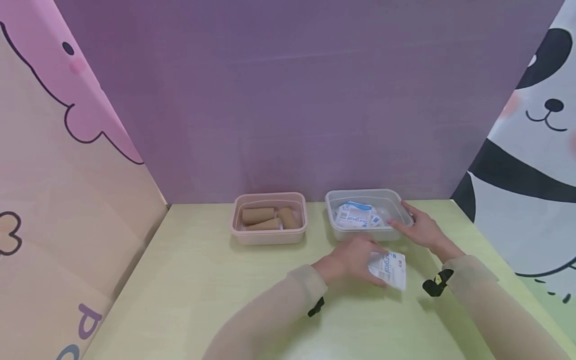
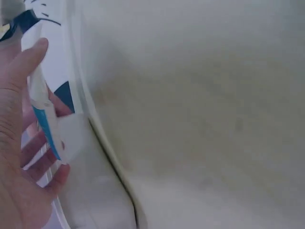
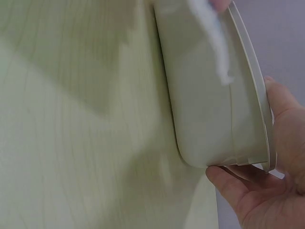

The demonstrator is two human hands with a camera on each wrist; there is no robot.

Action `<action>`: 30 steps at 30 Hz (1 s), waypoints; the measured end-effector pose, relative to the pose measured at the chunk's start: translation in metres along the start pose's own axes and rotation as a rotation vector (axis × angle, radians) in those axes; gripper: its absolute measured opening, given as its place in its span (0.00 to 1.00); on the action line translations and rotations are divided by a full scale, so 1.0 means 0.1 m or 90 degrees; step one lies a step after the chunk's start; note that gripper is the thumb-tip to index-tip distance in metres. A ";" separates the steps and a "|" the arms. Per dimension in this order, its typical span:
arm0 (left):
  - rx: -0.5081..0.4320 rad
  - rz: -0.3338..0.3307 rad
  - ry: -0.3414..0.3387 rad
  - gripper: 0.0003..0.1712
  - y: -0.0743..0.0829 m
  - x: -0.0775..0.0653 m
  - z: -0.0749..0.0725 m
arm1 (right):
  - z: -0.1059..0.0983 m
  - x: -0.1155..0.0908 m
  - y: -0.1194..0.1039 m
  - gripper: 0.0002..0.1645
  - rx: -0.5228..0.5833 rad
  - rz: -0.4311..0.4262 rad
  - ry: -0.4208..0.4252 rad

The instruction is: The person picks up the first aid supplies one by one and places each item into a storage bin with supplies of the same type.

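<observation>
My left hand pinches a small white packet with blue "Surgical" print, in front of the whitish plastic container. In the left wrist view the packet appears edge-on between thumb and fingers, beside the container wall. My right hand grips the container's right end, thumb at the rim. The right wrist view shows the fingers under the rim, against the outer wall. Several similar packets lie in the left part of that container.
A pink plastic container stands to the left, holding several brown tapered pieces. Both containers stand at the back of the pale wooden table, close to the purple back panel. Cartoon-printed panels flank the table.
</observation>
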State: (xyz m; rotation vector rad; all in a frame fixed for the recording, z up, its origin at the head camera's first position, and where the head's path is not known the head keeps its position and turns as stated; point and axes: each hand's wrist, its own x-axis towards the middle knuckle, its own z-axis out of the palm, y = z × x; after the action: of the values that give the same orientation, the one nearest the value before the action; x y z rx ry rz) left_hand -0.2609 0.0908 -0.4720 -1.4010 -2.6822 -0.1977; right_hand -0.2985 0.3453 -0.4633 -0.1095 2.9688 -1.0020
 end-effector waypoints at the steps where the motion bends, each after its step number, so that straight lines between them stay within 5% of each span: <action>1: 0.003 0.006 0.007 0.46 -0.03 -0.01 -0.02 | 0.00 0.00 0.00 0.62 0.002 0.001 -0.002; 13: 0.025 0.009 0.118 0.44 -0.27 -0.05 -0.33 | -0.01 -0.03 -0.03 0.61 -0.019 0.000 0.004; 30: 0.003 -0.106 0.121 0.44 -0.51 0.10 -0.50 | 0.01 0.00 -0.01 0.57 -0.033 -0.029 0.030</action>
State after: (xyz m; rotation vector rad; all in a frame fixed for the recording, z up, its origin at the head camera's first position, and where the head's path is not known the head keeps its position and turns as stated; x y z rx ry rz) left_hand -0.3065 0.0618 -0.4247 -1.0956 -2.6379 -0.3201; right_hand -0.2985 0.3435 -0.4636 -0.1574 3.0484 -0.9463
